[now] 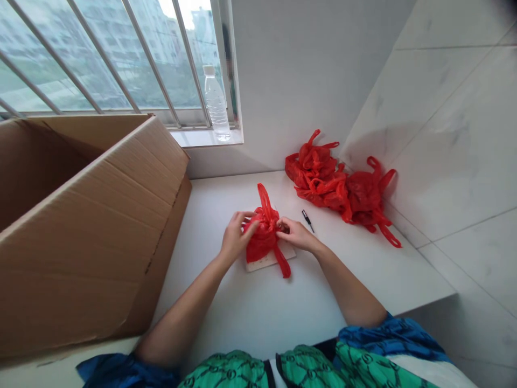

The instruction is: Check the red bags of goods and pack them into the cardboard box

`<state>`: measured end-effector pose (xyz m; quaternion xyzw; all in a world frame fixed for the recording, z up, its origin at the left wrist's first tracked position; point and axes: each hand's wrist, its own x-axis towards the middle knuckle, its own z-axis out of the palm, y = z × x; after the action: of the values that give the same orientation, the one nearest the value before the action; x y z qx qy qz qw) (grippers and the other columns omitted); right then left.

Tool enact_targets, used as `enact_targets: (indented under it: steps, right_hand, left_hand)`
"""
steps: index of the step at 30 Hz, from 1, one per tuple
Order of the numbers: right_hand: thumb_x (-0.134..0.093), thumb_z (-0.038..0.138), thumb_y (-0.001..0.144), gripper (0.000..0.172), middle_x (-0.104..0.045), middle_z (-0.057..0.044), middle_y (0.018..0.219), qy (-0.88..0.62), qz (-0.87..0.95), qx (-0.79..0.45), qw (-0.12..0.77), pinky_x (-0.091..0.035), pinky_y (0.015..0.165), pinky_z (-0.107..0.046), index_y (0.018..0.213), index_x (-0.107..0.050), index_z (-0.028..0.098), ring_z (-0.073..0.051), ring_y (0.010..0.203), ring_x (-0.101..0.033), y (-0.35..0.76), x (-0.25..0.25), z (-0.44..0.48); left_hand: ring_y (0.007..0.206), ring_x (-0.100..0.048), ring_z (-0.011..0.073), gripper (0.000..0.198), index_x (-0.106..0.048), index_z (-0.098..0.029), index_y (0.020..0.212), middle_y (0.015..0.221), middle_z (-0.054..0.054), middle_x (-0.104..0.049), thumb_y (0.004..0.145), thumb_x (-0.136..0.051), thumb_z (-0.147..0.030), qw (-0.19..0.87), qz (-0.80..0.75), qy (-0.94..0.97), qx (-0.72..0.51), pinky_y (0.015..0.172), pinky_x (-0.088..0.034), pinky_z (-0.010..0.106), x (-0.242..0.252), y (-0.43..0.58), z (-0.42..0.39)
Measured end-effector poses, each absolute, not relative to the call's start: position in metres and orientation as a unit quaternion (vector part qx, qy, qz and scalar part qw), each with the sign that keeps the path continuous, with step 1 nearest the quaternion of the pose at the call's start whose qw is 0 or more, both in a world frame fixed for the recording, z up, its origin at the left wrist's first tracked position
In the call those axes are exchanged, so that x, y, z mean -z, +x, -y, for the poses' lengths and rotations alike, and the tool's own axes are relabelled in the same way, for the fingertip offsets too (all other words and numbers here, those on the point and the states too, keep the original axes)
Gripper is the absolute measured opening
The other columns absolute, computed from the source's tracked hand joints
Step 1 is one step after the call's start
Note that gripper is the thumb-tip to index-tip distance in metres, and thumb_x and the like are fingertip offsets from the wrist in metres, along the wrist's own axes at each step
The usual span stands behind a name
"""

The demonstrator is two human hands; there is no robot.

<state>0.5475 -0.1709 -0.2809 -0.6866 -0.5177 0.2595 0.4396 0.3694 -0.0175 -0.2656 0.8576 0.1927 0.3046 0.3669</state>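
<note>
On a white, smooth tabletop (218,307) there is a small red plastic bag (260,247), gathered at its top, and it rests upon a flat, pale, board-like piece (260,264), whose front edge shows below it. One loop handle of the bag points up and away from the person, the other hangs down to the front right, over the pale piece.

The left hand (237,233) is at the left side of the bag. Its thumb and fingers are moderately apart, bent in a curve, and the tips touch the red plastic. The right hand (297,235) is at the right side, near the gathered part. Its fingers are curled and its thumb is close to the forefinger, with the tips at the bag; I cannot tell if they pinch some plastic between them.

Just beside the right hand lies a thin black pen (307,220). Farther back, against the wall, there is a heap of crumpled red plastic bags (323,186). At the left stands a big open brown cardboard box (97,231), and on the windowsill a clear plastic bottle with white cap (217,108) stands upright.
</note>
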Motion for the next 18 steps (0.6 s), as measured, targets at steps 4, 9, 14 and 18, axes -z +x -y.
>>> enact_targets:
  steps: [4,9,14,18]
  right_hand:
    - [-0.062,0.033,0.081,0.015,-0.061,0.003,0.073,-0.698,0.529,-0.279,0.394,-0.041,0.064,-0.025,0.076,-0.058,0.019,-0.015,0.068,-0.055,0.553,0.280,0.175]
    - [-0.064,0.042,0.084,0.025,-0.064,0.001,0.072,-0.686,0.540,-0.317,0.370,-0.043,0.063,-0.026,0.074,-0.061,0.019,-0.016,0.069,-0.059,0.561,0.273,0.185]
    - [-0.053,0.047,0.093,0.030,-0.068,-0.007,0.095,-0.758,0.466,-0.055,0.453,-0.050,0.081,-0.034,0.095,-0.066,0.020,-0.021,0.087,-0.063,0.548,0.268,0.169]
    - [-0.041,0.044,0.100,0.051,-0.045,-0.016,0.149,-0.741,0.523,0.024,0.420,-0.033,0.115,-0.042,0.141,-0.048,0.014,-0.025,0.140,-0.039,0.527,0.281,0.136]
  left_hand:
    - [0.123,-0.051,0.0321,0.038,-0.061,-0.028,0.126,0.133,0.009,-0.056,0.089,-0.061,-0.031,0.218,-0.163,0.943,-0.192,0.098,-0.044,0.047,0.273,0.370,0.023]
    - [0.128,-0.049,0.0310,0.050,-0.051,-0.028,0.138,0.139,0.009,-0.054,0.089,-0.057,-0.023,0.195,-0.150,0.954,-0.171,0.105,-0.039,0.050,0.268,0.364,0.010]
    - [0.131,-0.048,0.0291,0.047,-0.048,-0.019,0.141,0.142,0.014,-0.052,0.097,-0.044,-0.032,0.180,-0.170,0.935,-0.253,0.109,-0.039,0.046,0.264,0.374,0.027]
    - [0.142,-0.036,0.0334,0.055,-0.042,-0.009,0.146,0.152,0.019,-0.041,0.097,-0.040,-0.034,0.125,-0.190,0.951,-0.209,0.116,-0.028,0.053,0.280,0.389,0.033]
